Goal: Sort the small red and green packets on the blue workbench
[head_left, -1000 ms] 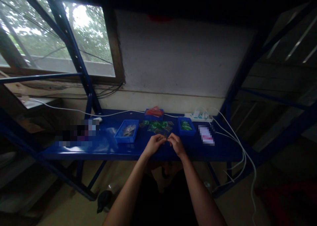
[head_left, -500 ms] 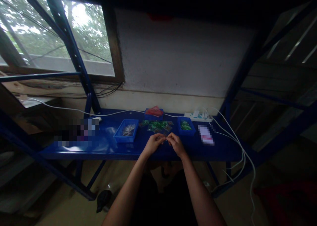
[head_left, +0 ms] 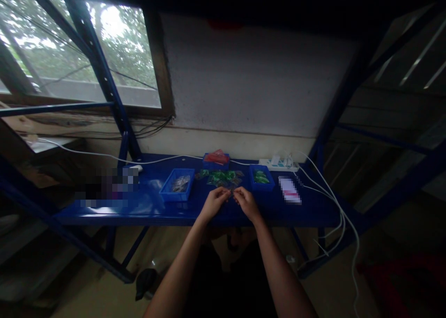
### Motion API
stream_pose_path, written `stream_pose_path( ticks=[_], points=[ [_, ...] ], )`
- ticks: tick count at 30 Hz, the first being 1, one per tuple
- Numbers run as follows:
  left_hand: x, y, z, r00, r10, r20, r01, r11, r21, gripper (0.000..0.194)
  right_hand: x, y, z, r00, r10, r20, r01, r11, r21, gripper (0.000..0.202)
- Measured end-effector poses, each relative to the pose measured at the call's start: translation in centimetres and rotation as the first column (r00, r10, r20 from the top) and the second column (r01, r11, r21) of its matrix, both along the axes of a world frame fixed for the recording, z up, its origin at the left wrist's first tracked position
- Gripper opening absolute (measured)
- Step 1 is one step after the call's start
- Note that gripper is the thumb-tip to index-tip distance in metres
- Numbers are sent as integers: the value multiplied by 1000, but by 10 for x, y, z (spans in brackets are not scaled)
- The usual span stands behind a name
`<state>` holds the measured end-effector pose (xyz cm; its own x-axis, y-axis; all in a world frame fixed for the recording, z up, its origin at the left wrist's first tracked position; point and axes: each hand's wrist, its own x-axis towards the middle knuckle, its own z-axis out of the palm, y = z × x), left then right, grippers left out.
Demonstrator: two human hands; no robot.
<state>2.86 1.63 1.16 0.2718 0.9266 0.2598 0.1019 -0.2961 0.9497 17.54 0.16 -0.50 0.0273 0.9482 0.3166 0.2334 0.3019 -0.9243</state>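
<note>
Both hands meet above the front part of the blue table [head_left: 139,213], fingertips pinched and nearly touching. My left hand [head_left: 216,201] and my right hand [head_left: 246,202] are closed on something small between them that I cannot make out. Just beyond the fingers lies a spread of small clear packets with green contents [head_left: 223,175]. To the left stands a blue bin [head_left: 177,197] with small greyish clear packets [head_left: 181,183] in it. On the right, another blue bin [head_left: 262,186] holds green packets [head_left: 261,177].
A blue bin at the back holds red packets [head_left: 216,157]. A white power strip [head_left: 278,165] with plugs and trailing white cables [head_left: 344,216] sits at the back right, near a blurred phone-like item [head_left: 290,190]. Blue metal posts [head_left: 111,86] frame the table before the wall.
The hands have stayed over the same spot. Their fingertips have moved slightly apart. The bins and packets on the table have not visibly moved.
</note>
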Motion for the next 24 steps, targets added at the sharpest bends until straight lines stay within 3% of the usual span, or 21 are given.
stream_pose_path(
  ticks=[24],
  points=[
    [0, 4, -5, 996, 25, 87, -22, 999, -38, 32, 1, -1, -1, 998, -34, -62, 33, 999, -16, 18]
  ],
)
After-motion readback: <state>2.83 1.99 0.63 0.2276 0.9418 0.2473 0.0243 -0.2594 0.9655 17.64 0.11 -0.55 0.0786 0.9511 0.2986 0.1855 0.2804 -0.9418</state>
